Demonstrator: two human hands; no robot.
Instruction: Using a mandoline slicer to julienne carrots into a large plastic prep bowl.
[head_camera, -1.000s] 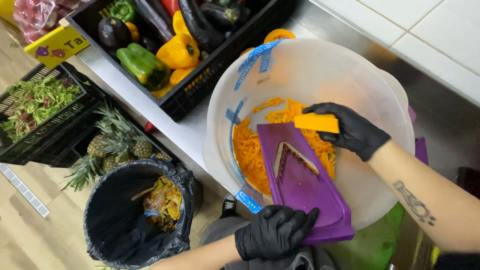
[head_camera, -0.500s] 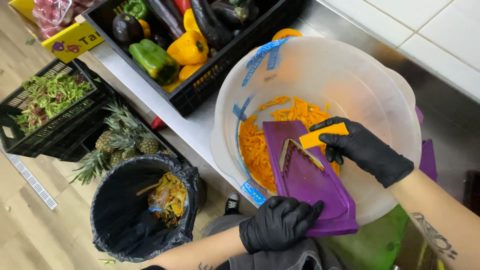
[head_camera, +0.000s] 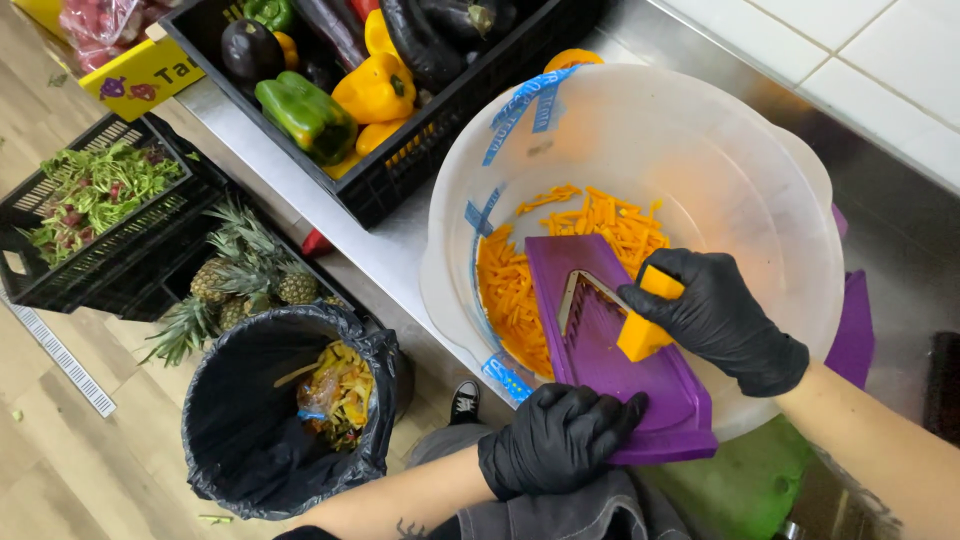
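Overhanging bowl rim, purple slicer

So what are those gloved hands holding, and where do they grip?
The right hand grips an orange vegetable piece by its upper end, against the purple mandoline slicer. The left hand holds the slicer's near end.
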